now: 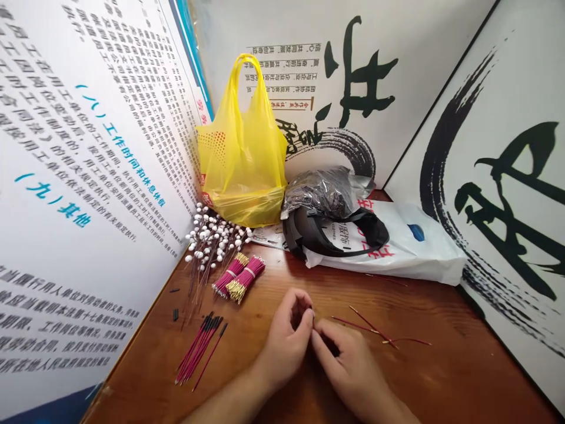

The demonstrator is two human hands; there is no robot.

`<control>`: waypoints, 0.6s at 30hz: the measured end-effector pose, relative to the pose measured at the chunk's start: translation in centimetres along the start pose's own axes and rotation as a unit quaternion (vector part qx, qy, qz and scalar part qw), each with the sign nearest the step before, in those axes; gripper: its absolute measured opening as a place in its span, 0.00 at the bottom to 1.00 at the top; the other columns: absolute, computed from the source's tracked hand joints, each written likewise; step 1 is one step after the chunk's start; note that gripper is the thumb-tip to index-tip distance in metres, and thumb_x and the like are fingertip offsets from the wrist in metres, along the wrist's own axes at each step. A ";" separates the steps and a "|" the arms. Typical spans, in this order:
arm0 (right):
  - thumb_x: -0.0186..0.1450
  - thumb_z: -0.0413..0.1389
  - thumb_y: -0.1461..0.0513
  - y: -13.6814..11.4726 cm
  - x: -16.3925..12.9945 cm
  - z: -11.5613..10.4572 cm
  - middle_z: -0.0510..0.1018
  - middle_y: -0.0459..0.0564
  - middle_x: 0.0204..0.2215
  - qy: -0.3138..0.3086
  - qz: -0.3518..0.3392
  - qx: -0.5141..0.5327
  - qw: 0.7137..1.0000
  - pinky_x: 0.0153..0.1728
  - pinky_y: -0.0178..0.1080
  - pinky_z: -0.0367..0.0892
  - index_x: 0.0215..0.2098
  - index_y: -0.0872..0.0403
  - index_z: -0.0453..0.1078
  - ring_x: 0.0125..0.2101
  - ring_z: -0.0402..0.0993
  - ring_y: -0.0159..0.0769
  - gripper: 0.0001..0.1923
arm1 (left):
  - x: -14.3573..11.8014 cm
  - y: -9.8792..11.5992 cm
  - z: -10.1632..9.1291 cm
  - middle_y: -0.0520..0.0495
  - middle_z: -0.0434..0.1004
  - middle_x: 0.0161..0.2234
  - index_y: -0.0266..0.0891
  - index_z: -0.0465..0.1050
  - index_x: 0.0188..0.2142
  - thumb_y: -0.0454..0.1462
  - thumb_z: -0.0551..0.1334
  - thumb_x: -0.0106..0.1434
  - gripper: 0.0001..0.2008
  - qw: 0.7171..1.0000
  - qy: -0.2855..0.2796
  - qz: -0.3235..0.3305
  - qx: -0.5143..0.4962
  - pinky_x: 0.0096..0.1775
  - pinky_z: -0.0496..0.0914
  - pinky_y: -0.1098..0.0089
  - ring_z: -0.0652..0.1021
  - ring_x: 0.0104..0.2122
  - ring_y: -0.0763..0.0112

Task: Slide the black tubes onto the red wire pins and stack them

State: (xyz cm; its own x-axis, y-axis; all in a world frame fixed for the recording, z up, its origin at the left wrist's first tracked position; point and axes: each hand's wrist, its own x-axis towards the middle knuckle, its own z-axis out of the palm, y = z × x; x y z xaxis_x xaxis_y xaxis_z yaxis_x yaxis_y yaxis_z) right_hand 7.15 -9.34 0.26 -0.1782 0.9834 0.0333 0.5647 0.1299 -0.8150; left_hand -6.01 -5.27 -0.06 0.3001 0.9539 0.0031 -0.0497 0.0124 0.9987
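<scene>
left board (79,176): printed text panel leaning along the left edge of the counter (441,377), black and blue characters.
black bits (175,314): a few short dark pieces on the counter at the foot of the board.
finished stems (198,348): loose bundle of red wires with black tips, flat on the counter, well left of my hands.
white-bead sprigs (212,238): cluster of white beads on thin stems, lying by the board, behind the bundles.
tied bundles (239,277): two red wire bundles with gold ends, banded in the middle, side by side, touching.
yellow bag (242,159): plastic carrier standing upright in the back corner, handles up.
left hand (285,341): my grip here is pinched together, thumb and forefinger meeting the right hand's fingertips at centre.
work piece: whatever I pinch sits between both sets of fingertips, just above the counter; too small and too hidden to tell what it is.
right hand (353,368): my grip is closed too, fingers curled in, thumb tip against the left thumb.
loose red wires (375,330): a few thin strands on the counter just right of my hands, crossing each other, not touched.
dark bag (324,191): clear sack of dark pieces, behind, resting on the black headband (326,235).
white bag (410,247): flat plastic bag with red print under the headband.
right board (507,176): brush-calligraphy panel along the right edge.
</scene>
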 end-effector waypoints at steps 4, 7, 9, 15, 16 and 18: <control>0.70 0.45 0.58 1.2 -0.1 0.4 0.73 0.46 0.22 -0.012 -0.013 -0.018 1.000 0.25 0.32 0.56 0.25 0.53 0.63 0.22 0.67 0.31 0.16 | -0.2 -0.2 0.0 0.50 0.62 0.31 0.38 0.61 0.36 0.38 0.53 0.66 0.05 0.999 -0.015 -0.034 0.020 0.35 0.63 0.72 0.66 0.32 0.72; 0.70 0.45 0.59 1.1 -0.1 0.0 0.74 0.47 0.24 -0.026 -0.012 -0.027 0.999 0.26 0.32 0.58 0.27 0.53 0.64 0.24 0.68 0.32 0.15 | -0.3 -0.1 0.1 0.51 0.61 0.31 0.39 0.61 0.35 0.37 0.53 0.66 0.04 0.998 -0.020 -0.033 0.041 0.34 0.63 0.72 0.65 0.31 0.72; 0.70 0.45 0.60 0.6 0.0 -0.4 0.75 0.47 0.25 -0.024 -0.008 -0.034 0.999 0.27 0.33 0.58 0.28 0.53 0.66 0.25 0.69 0.32 0.15 | -0.3 0.0 0.2 0.51 0.62 0.31 0.39 0.61 0.35 0.36 0.53 0.65 0.03 0.998 -0.026 -0.021 0.055 0.35 0.63 0.72 0.66 0.31 0.72; 0.67 0.51 0.61 -1.2 -0.3 -2.1 0.75 0.46 0.25 0.068 -0.045 -0.048 0.996 0.28 0.35 0.62 0.36 0.53 0.70 0.24 0.69 0.32 0.07 | 0.1 0.2 0.0 0.52 0.63 0.30 0.38 0.61 0.34 0.31 0.51 0.60 0.04 0.993 -0.020 0.022 0.113 0.34 0.62 0.72 0.66 0.30 0.73; 0.67 0.52 0.61 -1.4 -1.1 -2.5 0.76 0.47 0.27 0.097 -0.042 -0.042 0.994 0.29 0.36 0.64 0.35 0.52 0.71 0.26 0.70 0.33 0.06 | 0.2 0.2 0.0 0.52 0.63 0.29 0.38 0.62 0.32 0.30 0.51 0.58 0.04 0.991 -0.021 0.034 0.130 0.33 0.61 0.72 0.65 0.30 0.73; 0.69 0.51 0.59 -1.9 -3.6 -3.4 0.77 0.50 0.32 0.109 0.006 -0.017 0.994 0.30 0.37 0.68 0.37 0.50 0.72 0.29 0.72 0.35 0.07 | 0.4 0.2 -0.1 0.53 0.61 0.26 0.38 0.60 0.27 0.29 0.50 0.57 0.05 0.986 -0.026 0.049 0.156 0.32 0.58 0.72 0.63 0.28 0.74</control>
State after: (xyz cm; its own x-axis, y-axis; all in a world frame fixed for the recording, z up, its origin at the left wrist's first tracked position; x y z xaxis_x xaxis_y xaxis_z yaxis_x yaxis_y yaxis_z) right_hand 9.46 -12.74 3.62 0.0050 0.9885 0.1508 0.5934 0.1185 -0.7962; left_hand -6.03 -4.84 0.09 0.3567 0.9293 0.0956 0.2123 -0.1803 0.9604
